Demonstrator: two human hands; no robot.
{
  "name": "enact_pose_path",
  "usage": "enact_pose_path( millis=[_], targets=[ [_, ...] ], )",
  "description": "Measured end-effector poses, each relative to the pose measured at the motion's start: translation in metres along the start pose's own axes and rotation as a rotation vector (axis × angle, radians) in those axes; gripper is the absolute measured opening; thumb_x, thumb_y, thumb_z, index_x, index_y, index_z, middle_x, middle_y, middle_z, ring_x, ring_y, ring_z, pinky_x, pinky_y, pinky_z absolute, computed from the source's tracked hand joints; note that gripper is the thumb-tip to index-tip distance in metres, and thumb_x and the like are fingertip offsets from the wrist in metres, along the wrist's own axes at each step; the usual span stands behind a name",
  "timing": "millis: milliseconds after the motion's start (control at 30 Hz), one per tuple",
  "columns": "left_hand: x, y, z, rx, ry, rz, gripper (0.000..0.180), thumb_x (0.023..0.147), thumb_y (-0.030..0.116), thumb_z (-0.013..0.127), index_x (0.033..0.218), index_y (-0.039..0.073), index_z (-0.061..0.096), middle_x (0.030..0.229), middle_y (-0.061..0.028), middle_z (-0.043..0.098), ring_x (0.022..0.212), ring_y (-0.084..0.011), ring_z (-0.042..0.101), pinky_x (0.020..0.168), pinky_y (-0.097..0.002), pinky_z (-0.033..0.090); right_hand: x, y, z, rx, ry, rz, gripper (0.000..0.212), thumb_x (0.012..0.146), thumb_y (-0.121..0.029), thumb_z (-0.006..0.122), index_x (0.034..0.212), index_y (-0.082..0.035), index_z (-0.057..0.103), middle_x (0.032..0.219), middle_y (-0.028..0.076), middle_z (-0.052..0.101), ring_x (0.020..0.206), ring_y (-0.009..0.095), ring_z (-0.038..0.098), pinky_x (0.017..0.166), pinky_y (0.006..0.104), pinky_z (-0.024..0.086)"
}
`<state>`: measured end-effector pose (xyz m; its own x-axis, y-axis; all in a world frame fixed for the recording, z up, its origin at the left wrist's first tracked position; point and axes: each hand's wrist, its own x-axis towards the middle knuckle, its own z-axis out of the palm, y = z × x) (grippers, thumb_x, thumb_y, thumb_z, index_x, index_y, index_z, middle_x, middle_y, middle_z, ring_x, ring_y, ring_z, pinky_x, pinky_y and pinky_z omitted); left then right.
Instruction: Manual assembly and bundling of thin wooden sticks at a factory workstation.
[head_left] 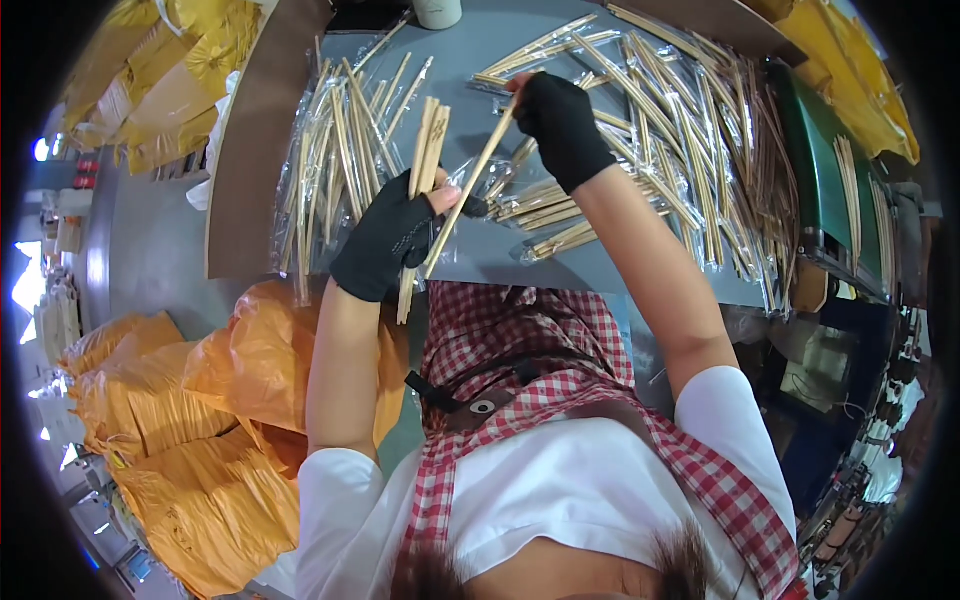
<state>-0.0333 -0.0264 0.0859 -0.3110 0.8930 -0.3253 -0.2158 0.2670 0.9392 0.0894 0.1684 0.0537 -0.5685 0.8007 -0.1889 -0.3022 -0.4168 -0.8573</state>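
Gloved hands sorting wooden chopsticks over a grey table

The left hand (385,245) grips a bundle of chopsticks (425,165) upright, near the table's edge; the right hand (560,120) pinches a single chopstick (470,190) slanting toward it. The bundle looks loosely held, so a nudge from that stick could spill it among the wrapped pairs (690,150).
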Motion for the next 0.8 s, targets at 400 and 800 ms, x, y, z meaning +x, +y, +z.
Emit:
enact_pose_path(
  millis=[400,800],
  targets=[
    [0.016,-0.032,-0.034,0.296,0.196,0.325,0.015,0.085,0.014,0.068,0.090,0.002,0.059,0.075,-0.0017,0.057,0.070,-0.0076,0.050,0.063,-0.0248,0.041,0.022,0.017,0.066,-0.466,-0.229,0.028,0.022,0.085,-0.019,0.063,0.090,0.002,0.062,0.072,0.008,0.061,0.061,0.017,0.061,0.058,0.0296,0.051],
    [0.041,-0.007,-0.083,0.550,0.259,0.260,0.023,0.080,0.021,0.071,0.090,0.002,0.063,0.070,-0.0035,0.058,0.067,-0.0141,0.056,0.064,-0.0308,0.046,0.006,0.023,0.054,-0.595,-0.200,0.055,0.019,0.090,-0.021,0.057,0.087,-0.002,0.059,0.066,0.003,0.052,0.050,0.014,0.052,0.047,0.0266,0.041]
  ],
)
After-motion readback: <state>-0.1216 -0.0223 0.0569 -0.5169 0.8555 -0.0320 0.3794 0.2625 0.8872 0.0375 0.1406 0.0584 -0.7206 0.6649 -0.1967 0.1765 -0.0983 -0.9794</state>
